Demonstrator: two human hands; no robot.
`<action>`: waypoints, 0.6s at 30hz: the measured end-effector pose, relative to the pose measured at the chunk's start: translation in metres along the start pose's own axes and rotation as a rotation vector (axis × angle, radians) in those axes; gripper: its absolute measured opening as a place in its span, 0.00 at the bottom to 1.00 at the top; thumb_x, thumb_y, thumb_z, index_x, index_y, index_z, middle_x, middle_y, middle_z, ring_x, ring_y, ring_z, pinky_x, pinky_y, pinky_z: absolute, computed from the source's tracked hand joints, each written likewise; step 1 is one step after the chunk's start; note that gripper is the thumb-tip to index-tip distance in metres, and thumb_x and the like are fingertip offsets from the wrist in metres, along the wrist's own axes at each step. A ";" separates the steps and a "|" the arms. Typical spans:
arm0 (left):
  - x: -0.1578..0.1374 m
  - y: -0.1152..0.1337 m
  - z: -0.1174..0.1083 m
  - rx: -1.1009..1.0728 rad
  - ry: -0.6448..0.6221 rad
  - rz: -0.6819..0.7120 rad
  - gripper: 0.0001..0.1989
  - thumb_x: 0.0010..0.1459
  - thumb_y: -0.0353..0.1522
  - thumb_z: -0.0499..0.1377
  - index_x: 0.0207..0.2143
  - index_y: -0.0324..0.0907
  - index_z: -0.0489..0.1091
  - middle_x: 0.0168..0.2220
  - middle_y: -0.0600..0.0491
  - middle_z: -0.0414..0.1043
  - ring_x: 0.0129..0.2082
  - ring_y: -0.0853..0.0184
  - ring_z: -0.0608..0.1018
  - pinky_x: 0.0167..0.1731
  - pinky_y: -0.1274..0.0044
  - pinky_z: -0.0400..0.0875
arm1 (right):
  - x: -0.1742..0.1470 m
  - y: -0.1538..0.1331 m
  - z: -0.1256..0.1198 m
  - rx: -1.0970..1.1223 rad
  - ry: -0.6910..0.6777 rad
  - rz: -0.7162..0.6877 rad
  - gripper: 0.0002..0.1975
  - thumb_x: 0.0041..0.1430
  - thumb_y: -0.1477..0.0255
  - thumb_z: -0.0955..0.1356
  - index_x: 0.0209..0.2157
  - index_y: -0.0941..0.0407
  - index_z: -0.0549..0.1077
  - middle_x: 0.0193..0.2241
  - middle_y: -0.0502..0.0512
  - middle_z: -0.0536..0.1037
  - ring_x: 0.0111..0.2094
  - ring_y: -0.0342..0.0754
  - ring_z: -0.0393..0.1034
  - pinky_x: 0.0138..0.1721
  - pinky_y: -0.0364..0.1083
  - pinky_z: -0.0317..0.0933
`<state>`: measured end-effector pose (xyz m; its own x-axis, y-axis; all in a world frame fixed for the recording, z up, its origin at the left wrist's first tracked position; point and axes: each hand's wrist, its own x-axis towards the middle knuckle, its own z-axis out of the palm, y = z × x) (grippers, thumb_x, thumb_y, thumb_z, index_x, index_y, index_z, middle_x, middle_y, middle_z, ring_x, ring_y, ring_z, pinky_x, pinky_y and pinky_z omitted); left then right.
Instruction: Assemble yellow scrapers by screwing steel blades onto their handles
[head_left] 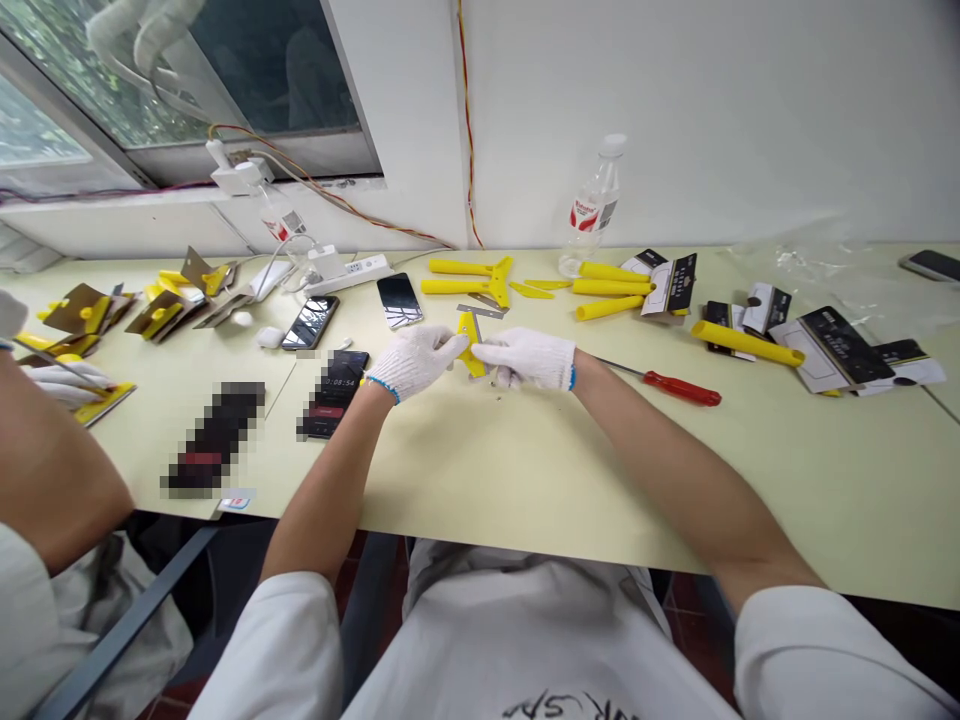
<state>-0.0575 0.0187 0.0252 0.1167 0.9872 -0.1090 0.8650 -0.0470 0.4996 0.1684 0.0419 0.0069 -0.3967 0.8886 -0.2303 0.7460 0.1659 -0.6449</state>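
A yellow plastic scraper head [472, 345] with a metal strip along its edge is pinched between my white-gloved hands above the table. My left hand [416, 362] is closed on its left side, fingertips near the upper middle. From the right, my right hand [532, 360] closes on it with thumb and fingers; its lower fingers are partly hidden. Just behind lie a loose metal blade [484, 311] and two yellow scraper handles [461, 286]. Thin yellow plates [540, 289] rest beside them. A tiny metal part, perhaps a screw [499, 398], is on the table below my hands.
A red-handled screwdriver [681, 388] lies to the right. Yellow handles [611, 287] and black-and-white cards [832, 345] are farther right. A plastic bottle [596, 205] stands by the wall. Phones [311, 322] and a power strip [356, 270] lie left, beside a co-worker's gloved hand [67, 385].
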 end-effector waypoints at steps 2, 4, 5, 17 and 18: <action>0.000 -0.001 0.001 -0.002 -0.002 -0.002 0.25 0.75 0.50 0.57 0.32 0.43 0.78 0.28 0.52 0.77 0.28 0.64 0.74 0.33 0.71 0.63 | -0.005 0.000 0.004 0.097 -0.048 0.010 0.21 0.79 0.60 0.75 0.65 0.56 0.79 0.62 0.63 0.80 0.57 0.58 0.80 0.57 0.59 0.79; 0.001 -0.002 0.004 0.008 0.012 0.014 0.24 0.75 0.49 0.57 0.35 0.43 0.80 0.31 0.52 0.79 0.31 0.63 0.76 0.34 0.71 0.65 | -0.007 -0.001 0.009 0.182 -0.070 0.020 0.20 0.79 0.60 0.75 0.64 0.55 0.79 0.62 0.62 0.80 0.57 0.58 0.80 0.57 0.59 0.79; 0.001 -0.003 0.006 0.018 0.034 0.028 0.23 0.75 0.49 0.57 0.38 0.43 0.81 0.34 0.51 0.81 0.33 0.62 0.78 0.35 0.71 0.66 | -0.007 -0.002 0.011 0.222 -0.073 0.024 0.20 0.79 0.60 0.75 0.64 0.56 0.79 0.62 0.62 0.80 0.56 0.58 0.81 0.57 0.59 0.79; 0.000 -0.002 0.027 0.357 0.225 0.281 0.39 0.69 0.29 0.63 0.81 0.47 0.64 0.66 0.43 0.80 0.63 0.50 0.83 0.61 0.65 0.78 | 0.002 0.005 0.017 0.566 0.001 0.035 0.23 0.78 0.60 0.75 0.65 0.57 0.78 0.62 0.62 0.80 0.57 0.60 0.80 0.57 0.61 0.79; 0.001 -0.001 0.031 0.386 0.233 0.268 0.38 0.70 0.30 0.63 0.81 0.47 0.66 0.66 0.42 0.80 0.63 0.49 0.83 0.60 0.64 0.78 | 0.002 0.006 0.016 0.578 0.000 0.035 0.23 0.78 0.60 0.75 0.65 0.57 0.78 0.62 0.62 0.80 0.58 0.60 0.80 0.57 0.61 0.79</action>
<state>-0.0434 0.0149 -0.0016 0.2850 0.9384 0.1953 0.9417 -0.3121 0.1258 0.1632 0.0372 -0.0091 -0.3771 0.8894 -0.2583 0.3455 -0.1236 -0.9302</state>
